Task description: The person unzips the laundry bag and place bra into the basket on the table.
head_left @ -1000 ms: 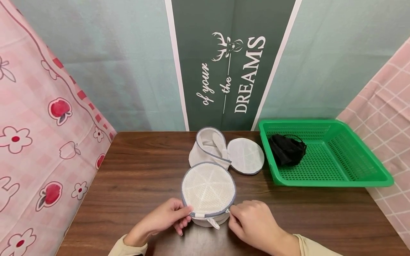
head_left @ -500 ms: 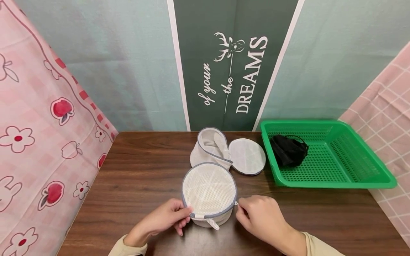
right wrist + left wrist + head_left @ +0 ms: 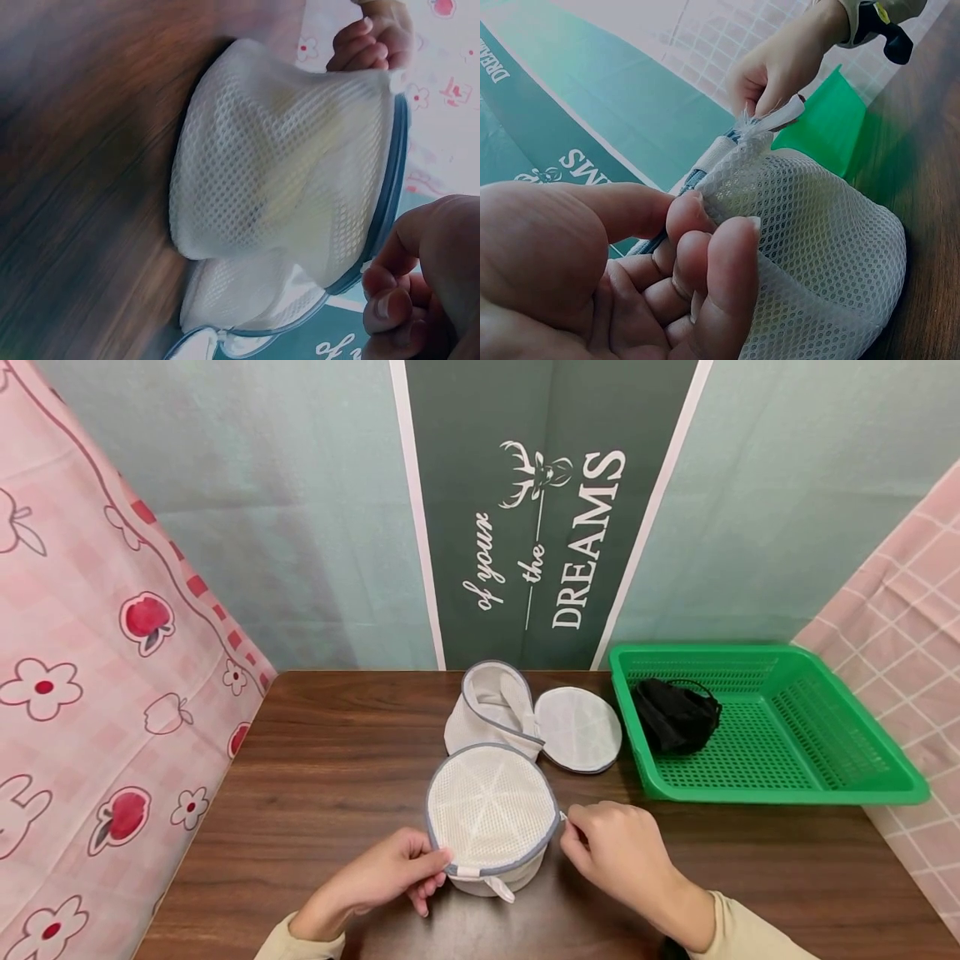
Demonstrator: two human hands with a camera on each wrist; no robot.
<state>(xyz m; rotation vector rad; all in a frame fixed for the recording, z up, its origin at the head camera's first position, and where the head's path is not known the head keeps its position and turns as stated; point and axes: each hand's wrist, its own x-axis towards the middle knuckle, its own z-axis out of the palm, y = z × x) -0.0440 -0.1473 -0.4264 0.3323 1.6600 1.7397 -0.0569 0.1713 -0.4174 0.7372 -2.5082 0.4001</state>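
Note:
A round white mesh laundry bag (image 3: 491, 806) with grey-blue trim stands on the table, its lid lying over the top. At its front left rim, my left hand (image 3: 408, 868) pinches the edge between thumb and fingers. My right hand (image 3: 618, 843) pinches the small zipper pull (image 3: 563, 816) at the right side of the rim. Something pale yellow (image 3: 300, 172) shows through the mesh in the right wrist view. A white loop tab (image 3: 499, 888) hangs from the front. Behind it stands a second mesh bag (image 3: 480, 727), its round lid (image 3: 577, 729) folded open to the right.
A green plastic basket (image 3: 787, 797) stands at the back right, with a black drawstring pouch (image 3: 677, 716) inside. Curtains hang behind the brown wooden table (image 3: 337, 760) and at both sides.
My right hand has moved right and away from me along the rim, taking the zipper pull with it. My left hand keeps its pinch at the front left rim.

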